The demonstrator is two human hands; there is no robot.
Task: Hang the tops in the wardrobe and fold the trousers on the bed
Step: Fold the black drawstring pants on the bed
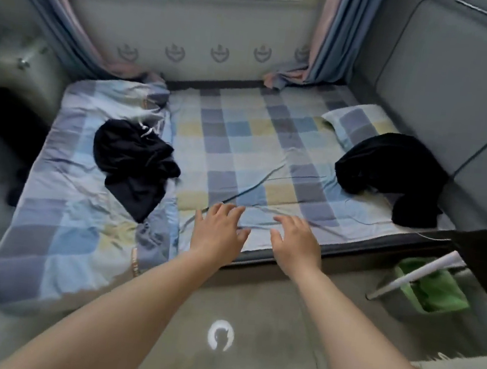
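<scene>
Two crumpled black garments lie on the checked bed (241, 141). One black garment (134, 161) with a white drawstring lies on the folded quilt at the left. The other black garment (390, 174) lies at the right, partly over the pillow. My left hand (219, 233) and my right hand (296, 243) reach out side by side over the bed's near edge, fingers spread, holding nothing. Both hands are well apart from either garment. No wardrobe is in view.
A checked quilt (71, 224) covers the bed's left side. A pillow (357, 121) sits far right by the grey padded wall (462, 88). A green-lined bin (431, 290) and a white pole (415, 276) stand on the floor at the right. Curtains hang beside the window.
</scene>
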